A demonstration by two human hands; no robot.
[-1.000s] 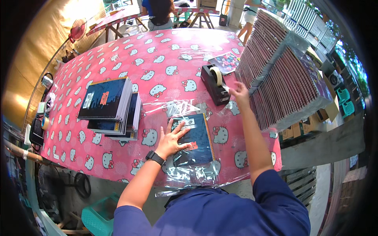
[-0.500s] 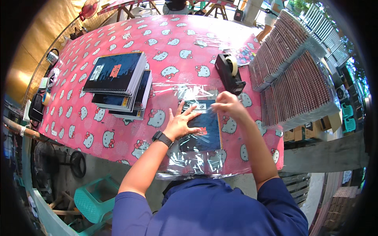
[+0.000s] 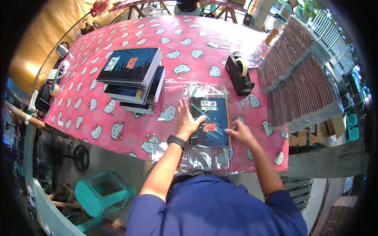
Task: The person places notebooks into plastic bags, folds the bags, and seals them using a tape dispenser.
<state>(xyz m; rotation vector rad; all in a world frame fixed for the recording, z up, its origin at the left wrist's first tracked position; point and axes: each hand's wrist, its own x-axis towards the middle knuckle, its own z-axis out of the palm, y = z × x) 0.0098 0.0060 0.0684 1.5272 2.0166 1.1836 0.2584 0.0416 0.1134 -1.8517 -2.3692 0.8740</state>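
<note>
A dark blue spiral notebook [image 3: 210, 118] lies in a clear plastic sleeve [image 3: 206, 157] near the front edge of the pink patterned table [image 3: 118, 129]. My left hand [image 3: 186, 120] lies flat, fingers spread, on the sleeve at the notebook's left edge. My right hand [image 3: 239, 131] presses its fingertips on the notebook's lower right edge. Neither hand grips anything.
A stack of dark spiral notebooks [image 3: 132, 76] sits to the left. A black tape dispenser [image 3: 240, 74] stands behind the sleeve. Wrapped bundles of notebooks [image 3: 303, 86] fill the right side. A green plastic stool [image 3: 104, 192] stands below the table. A person [image 3: 281, 15] stands far back.
My right hand came back from the tape dispenser to the notebook's right edge. My left hand stayed pressed on the sleeve, shifting slightly to the notebook's left side.
</note>
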